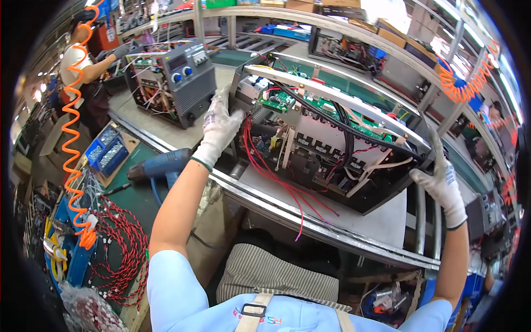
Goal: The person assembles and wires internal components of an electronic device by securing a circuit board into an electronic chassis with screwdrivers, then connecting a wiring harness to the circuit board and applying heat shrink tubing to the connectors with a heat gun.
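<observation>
An uncovered machine chassis [326,149] sits at a slant in front of me, its inside facing me. It holds green circuit boards [276,98], black cables and a white inner panel. Red wires [276,182] hang loose from its left part, over the front edge. My left hand [219,126], in a white glove, grips the chassis's left end, thumb toward the front. At the opposite end my right hand [441,180], also gloved, has its fingers along the outer side and its thumb near the front corner. Both hands' fingers are partly hidden by the frame.
A finished-looking grey unit with blue knobs [191,83] stands at the left, near another person [83,72]. A blue heat gun [160,167], blue screw bins [106,149] and bundled red-black wires [119,249] lie on the left bench. Orange coiled hoses [72,127] hang down. Metal rollers [421,221] run beside the chassis.
</observation>
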A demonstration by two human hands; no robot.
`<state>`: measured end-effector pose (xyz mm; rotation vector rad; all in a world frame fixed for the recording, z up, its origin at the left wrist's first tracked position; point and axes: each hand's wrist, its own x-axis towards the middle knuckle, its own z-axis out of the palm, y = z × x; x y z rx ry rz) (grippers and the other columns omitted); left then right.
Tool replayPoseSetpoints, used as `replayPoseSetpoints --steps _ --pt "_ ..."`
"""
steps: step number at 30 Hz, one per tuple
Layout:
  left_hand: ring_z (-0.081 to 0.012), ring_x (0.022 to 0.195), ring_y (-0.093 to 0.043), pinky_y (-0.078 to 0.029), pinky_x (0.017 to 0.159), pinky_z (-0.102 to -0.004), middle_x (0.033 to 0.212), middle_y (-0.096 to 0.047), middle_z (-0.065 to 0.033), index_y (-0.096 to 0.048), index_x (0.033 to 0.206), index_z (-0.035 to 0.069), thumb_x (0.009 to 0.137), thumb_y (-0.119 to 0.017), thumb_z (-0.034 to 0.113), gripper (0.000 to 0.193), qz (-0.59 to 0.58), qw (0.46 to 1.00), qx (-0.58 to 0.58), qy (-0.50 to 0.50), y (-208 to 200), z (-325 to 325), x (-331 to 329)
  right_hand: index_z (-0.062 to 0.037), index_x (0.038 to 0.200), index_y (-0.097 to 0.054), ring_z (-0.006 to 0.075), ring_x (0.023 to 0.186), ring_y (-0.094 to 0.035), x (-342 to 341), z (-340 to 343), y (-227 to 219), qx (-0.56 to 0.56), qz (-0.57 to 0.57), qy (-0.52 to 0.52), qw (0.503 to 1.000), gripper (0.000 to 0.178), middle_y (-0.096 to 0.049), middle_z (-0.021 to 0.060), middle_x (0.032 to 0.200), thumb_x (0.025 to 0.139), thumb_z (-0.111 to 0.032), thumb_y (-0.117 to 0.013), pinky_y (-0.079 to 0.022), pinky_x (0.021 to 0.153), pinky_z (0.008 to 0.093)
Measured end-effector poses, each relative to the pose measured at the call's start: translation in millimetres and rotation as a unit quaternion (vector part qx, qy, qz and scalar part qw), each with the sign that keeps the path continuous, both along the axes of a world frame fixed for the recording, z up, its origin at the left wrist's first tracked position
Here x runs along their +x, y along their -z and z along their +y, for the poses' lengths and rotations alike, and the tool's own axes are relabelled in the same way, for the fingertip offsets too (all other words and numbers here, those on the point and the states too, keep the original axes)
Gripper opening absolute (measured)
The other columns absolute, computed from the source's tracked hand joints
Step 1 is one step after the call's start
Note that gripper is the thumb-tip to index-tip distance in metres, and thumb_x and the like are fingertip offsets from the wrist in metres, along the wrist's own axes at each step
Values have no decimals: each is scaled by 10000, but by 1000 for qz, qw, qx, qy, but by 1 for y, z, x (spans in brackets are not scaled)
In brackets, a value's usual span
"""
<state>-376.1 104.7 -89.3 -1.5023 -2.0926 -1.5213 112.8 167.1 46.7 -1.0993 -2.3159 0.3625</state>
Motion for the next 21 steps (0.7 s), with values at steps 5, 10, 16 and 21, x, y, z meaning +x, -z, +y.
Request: replayPoseSetpoints --steps 5,10,16,21 --pt "-421 1249 -496 -408 1049 -452 1331 -519 -261 -343 1457 71 782 -577 114 716 -45 998 31 20 39 39 21 12 1397 -434 214 1054 -630 44 21 30 27 39 86 995 764 -675 148 1139 779 -247 -800 -474 962 333" --pt "-469 1104 -568 -468 912 -534 1254 -538 -304 -347 1397 -18 786 -533 80 646 146 984 -91 -42 48 24 54 38 863 -692 272 711 -664 96 41 34 197 -143 171 955 307 -667 208 821 767 -251 -733 -521 679 427" --pt "-457 1055 -594 -473 927 -501 1221 -578 -261 -417 1369 58 781 -528 63 598 104 992 -66 19 9 -30 103 73 1375 -396 202 1082 -580 164 -20 38 78 -127 243 958 650 -516 156 1191 883 -221 -704 -458 964 321" --pt "-423 1230 -499 -354 1085 -494 1370 -497 -258 -441 1366 -62 825 -551 37 561 228 946 221 58 -15 -57 152 -113 1102 -684 353 971 -622 149 -28 44 34 -3 201 979 228 -631 174 1141 896 -207 -667 -460 945 373"
